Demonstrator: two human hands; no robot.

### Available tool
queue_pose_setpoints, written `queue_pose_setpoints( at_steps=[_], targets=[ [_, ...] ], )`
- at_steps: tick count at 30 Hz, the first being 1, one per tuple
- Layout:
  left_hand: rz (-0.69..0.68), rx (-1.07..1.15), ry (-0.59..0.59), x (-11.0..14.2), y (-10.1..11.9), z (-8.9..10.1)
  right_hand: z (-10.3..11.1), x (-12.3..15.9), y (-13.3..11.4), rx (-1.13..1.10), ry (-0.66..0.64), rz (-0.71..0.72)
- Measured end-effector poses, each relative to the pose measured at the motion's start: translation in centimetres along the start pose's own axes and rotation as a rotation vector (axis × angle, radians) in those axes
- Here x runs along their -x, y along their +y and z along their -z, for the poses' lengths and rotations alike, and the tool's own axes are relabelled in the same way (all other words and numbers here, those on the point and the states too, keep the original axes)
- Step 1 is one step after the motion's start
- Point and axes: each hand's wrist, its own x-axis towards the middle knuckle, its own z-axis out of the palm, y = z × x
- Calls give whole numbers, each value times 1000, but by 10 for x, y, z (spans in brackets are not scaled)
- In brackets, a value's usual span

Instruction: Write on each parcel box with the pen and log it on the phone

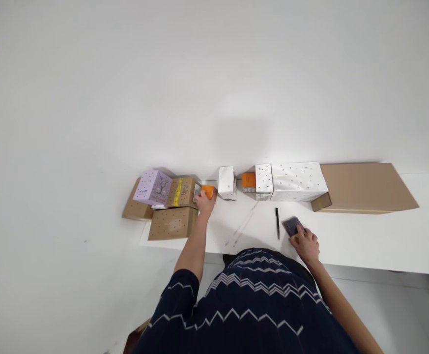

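My left hand (205, 203) is closed around a small orange box (208, 190), beside a brown cardboard box with yellow tape (182, 191). Fingers of my right hand (306, 244) rest on a dark smartphone (291, 225) lying on the white table near its front edge; the thumb side is partly hidden. Between the hands lies a black pen (277, 223), just left of the phone. To the right of the left hand stands a white box (227, 182), and farther on a second orange box (248, 180) touches a speckled white box (264, 179).
On the left, a lilac box (153, 187) leans among brown boxes, with a dotted brown box (172, 223) in front. A long white box (299, 179), a little brown box (321, 202) and a large brown carton (369, 187) line the right side. A wall stands behind the table (361, 241).
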Motion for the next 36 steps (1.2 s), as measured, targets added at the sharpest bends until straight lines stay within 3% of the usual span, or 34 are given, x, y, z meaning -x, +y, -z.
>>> queue_pose_setpoints(
  at_steps=[6,9,11,14,19,24,27,30,34,36],
  targets=[
    [-105,199,-1,96,-16,-13,0,1,-2,9,25,-6],
    [-270,339,-157,140,-21,-18,2,1,-2,19,21,1],
    [-304,444,-275,155,-17,-18,4,0,-1,28,14,4],
    [-292,577,-353,161,-2,-16,6,-2,-1,36,10,4],
    [-300,670,-369,159,29,-8,3,-2,0,10,15,4],
    [-378,703,-366,153,45,-4,5,-1,-1,1,2,8],
    [-526,617,-377,147,48,-9,9,-1,-3,2,-10,1],
    [-666,477,-470,142,44,-21,15,-1,-6,-14,-43,-12],
    [-688,425,-535,141,29,-37,26,-4,-10,-80,32,-66],
    [-665,439,-531,143,21,-41,33,-7,-14,-161,87,-23]
  ],
)
